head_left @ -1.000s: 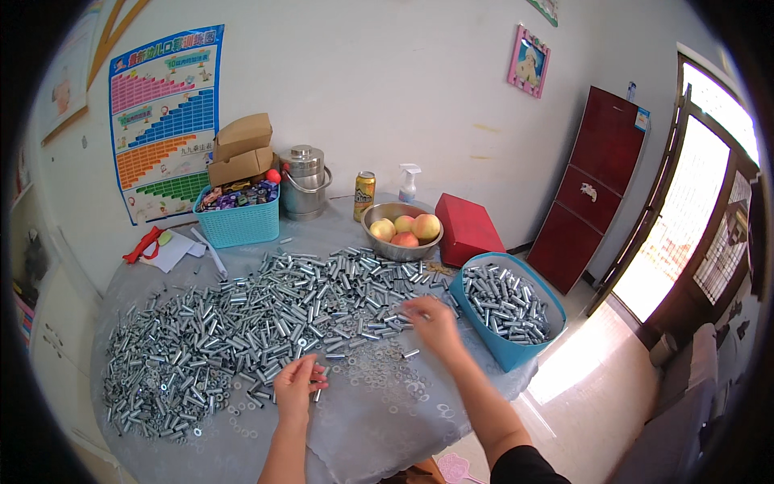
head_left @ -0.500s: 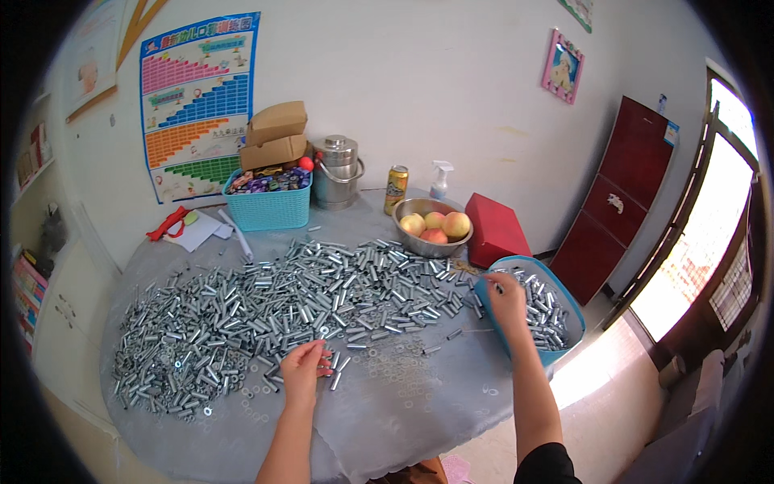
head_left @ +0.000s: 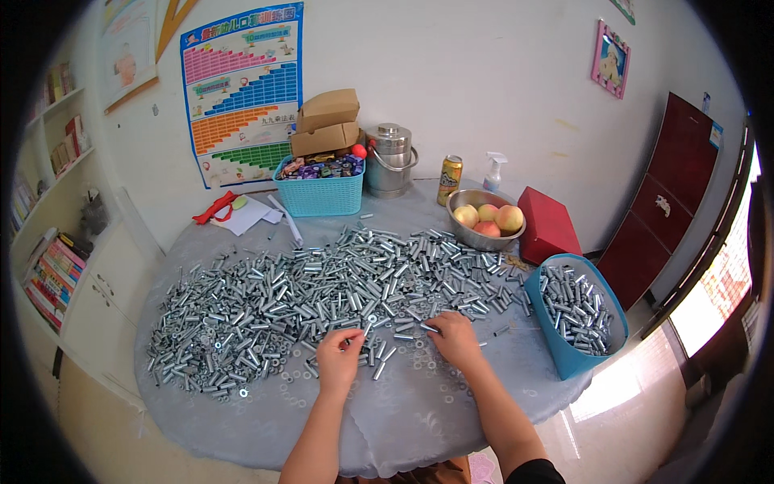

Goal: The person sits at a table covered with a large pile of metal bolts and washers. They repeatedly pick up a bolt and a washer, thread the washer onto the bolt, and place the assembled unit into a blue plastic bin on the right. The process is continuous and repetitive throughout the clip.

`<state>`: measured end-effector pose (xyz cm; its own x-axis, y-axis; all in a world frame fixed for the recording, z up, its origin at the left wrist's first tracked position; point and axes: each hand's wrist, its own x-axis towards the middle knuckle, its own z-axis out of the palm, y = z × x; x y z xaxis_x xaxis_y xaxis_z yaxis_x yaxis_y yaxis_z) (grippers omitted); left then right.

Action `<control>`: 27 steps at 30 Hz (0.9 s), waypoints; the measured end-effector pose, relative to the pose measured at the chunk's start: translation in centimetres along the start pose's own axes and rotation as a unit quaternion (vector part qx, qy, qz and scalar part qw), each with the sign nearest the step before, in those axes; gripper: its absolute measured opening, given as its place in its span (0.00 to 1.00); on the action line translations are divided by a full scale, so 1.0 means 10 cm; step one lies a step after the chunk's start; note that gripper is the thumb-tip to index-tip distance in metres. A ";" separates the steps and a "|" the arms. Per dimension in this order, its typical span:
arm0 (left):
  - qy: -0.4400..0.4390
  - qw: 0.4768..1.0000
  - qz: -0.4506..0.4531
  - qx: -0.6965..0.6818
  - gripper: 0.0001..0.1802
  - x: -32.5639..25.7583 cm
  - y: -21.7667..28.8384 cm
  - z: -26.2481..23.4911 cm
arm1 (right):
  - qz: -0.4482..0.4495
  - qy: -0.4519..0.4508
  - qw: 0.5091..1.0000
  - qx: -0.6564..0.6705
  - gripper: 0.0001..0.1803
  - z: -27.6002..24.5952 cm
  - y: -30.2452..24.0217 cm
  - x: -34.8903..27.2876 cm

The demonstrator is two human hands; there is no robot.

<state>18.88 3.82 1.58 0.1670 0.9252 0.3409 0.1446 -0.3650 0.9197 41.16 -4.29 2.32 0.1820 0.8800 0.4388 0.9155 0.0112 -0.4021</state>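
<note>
A wide heap of shiny metal tubes [head_left: 322, 278], mixed with small flat washers [head_left: 218, 345], spreads across the table. My left hand [head_left: 339, 355] is at the heap's front edge, its fingers pinched round a short metal tube [head_left: 368, 329]. Just to the right, my right hand [head_left: 455, 340] reaches into the edge of the heap with its fingertips closed on another metal tube [head_left: 428, 327]. A few loose tubes lie between the two hands. At the right edge of the table, a blue plastic bin [head_left: 571, 367] holds many similar tubes.
Behind the heap stand a turquoise basket [head_left: 322, 198] of wrapped items, a steel canister [head_left: 389, 165], a drink can [head_left: 450, 181], a spray bottle [head_left: 493, 171], a steel bowl [head_left: 468, 235] of fruit and a red box [head_left: 550, 226]. Papers [head_left: 250, 216] lie at the back left.
My right hand has moved left from over the blue bin to the heap beside my left hand. The view has turned somewhat to the left. My left hand stays at the heap's front edge.
</note>
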 end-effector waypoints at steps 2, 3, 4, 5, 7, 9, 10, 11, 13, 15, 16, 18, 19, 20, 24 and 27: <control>-0.009 0.999 0.010 0.029 0.04 -0.03 0.07 0.02 | 0.012 -0.008 1.000 0.014 0.09 -0.02 0.01 -0.01; 0.001 0.999 0.018 0.037 0.04 -0.02 0.05 0.01 | 0.017 -0.003 1.000 0.012 0.08 -0.03 0.03 -0.03; 0.011 0.999 0.025 0.046 0.05 -0.01 0.02 0.01 | 0.021 0.004 1.000 0.022 0.08 -0.03 0.03 -0.04; 0.026 0.999 0.016 0.039 0.05 0.00 0.03 0.00 | 0.025 0.011 0.999 0.033 0.08 -0.04 0.03 -0.05; 0.054 0.998 0.002 0.028 0.05 0.04 0.07 -0.01 | 0.041 0.022 0.997 0.060 0.09 -0.08 0.02 -0.05; 0.058 0.998 0.011 0.036 0.05 0.05 0.05 0.02 | 0.060 0.027 0.993 0.094 0.11 -0.12 0.00 -0.04; 0.062 0.997 0.018 0.041 0.05 0.05 0.02 0.04 | 0.058 0.040 0.992 0.103 0.13 -0.13 -0.02 -0.04; 0.038 0.998 0.018 0.055 0.04 0.06 -0.02 0.05 | 0.057 0.054 0.991 0.111 0.14 -0.14 -0.04 -0.05; 0.009 0.997 0.025 0.069 0.04 0.05 0.08 0.12 | 0.049 0.077 0.989 0.120 0.16 -0.15 -0.04 -0.07; -0.036 0.995 0.026 0.085 0.05 0.08 0.14 0.16 | 0.034 0.097 0.987 0.122 0.18 -0.15 -0.04 -0.08; -0.044 0.991 0.047 0.114 0.05 0.12 0.18 0.18 | 0.033 0.096 0.987 0.127 0.18 -0.14 -0.03 -0.09; -0.062 0.979 0.089 0.172 0.05 0.18 0.27 0.23 | 0.030 0.095 0.985 0.138 0.19 -0.13 -0.01 -0.10; -0.062 0.975 0.098 0.191 0.05 0.20 0.26 0.24 | 0.030 0.097 0.985 0.143 0.19 -0.14 -0.02 -0.11; -0.063 0.970 0.108 0.209 0.04 0.25 0.22 0.26 | 0.030 0.100 0.984 0.147 0.19 -0.16 -0.04 -0.11; -0.055 0.943 0.144 0.296 0.03 0.39 0.07 0.37 | 0.029 0.107 0.979 0.171 0.20 -0.17 -0.06 -0.11; -0.078 0.902 0.201 0.375 0.03 0.55 -0.09 0.50 | 0.048 0.103 0.975 0.189 0.20 -0.20 -0.05 -0.12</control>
<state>24.55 8.71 1.67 0.4788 0.6981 0.5323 0.6515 -0.6890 0.3176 41.22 -6.27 3.56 0.3640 0.7721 0.5210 0.7000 0.1423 -0.6998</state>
